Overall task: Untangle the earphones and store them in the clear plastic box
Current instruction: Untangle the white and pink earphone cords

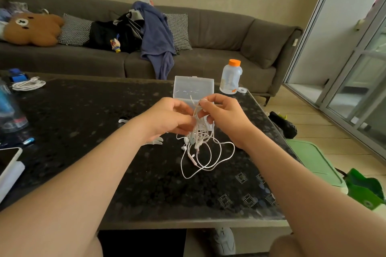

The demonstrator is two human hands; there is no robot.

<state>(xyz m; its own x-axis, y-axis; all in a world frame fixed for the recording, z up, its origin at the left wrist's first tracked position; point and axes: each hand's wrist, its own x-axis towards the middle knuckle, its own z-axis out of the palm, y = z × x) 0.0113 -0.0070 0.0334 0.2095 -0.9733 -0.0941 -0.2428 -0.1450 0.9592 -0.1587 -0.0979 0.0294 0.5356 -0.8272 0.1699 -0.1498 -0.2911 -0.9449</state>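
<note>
Two bare forearms reach over a dark, speckled, glossy table (83,123). Thin white earphones (197,137) hang between the hands in a knotted bunch, long axis roughly upright, with slack loops and an inline remote trailing onto the tabletop toward the person. The left hand (167,119) pinches the middle of the knot with curled fingers. The right hand (225,117) grips the upper strands, one loop over a fingertip. Directly beyond the hands, partly hidden by them and a shade nearer the right one, sits the clear plastic box (193,87), a rigid rectangle with its hinged lid standing open. Judging by the knot, untangling is not yet done. An orange-capped bottle (230,77) stands further back.
</note>
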